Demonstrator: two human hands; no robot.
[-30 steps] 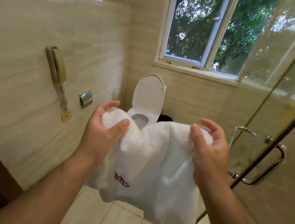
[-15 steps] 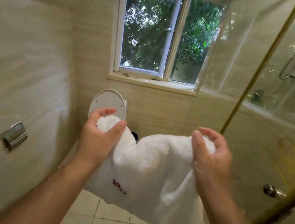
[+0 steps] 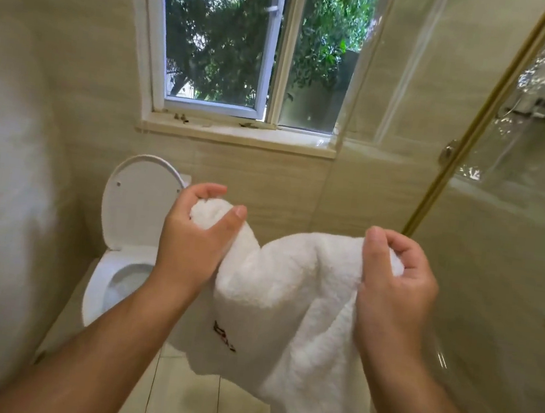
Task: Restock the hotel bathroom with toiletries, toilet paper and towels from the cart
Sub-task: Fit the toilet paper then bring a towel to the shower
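Observation:
A thick white towel (image 3: 290, 307) with a small red embroidered mark hangs in front of me at chest height. My left hand (image 3: 192, 241) grips its upper left corner, thumb over the bunched cloth. My right hand (image 3: 394, 288) pinches the upper right corner, fingers curled round the edge. The towel sags between the two hands and drapes down toward the floor tiles.
A white toilet (image 3: 122, 257) with its lid up stands low at the left, by the beige tiled wall. A window (image 3: 249, 44) with a sill is straight ahead. The glass shower door (image 3: 499, 232) with a brass frame fills the right side.
The view has swung right and upward: the wall phone and paper holder have left the frame and the shower glass fills the right. Both hands keep the same hold on the towel.

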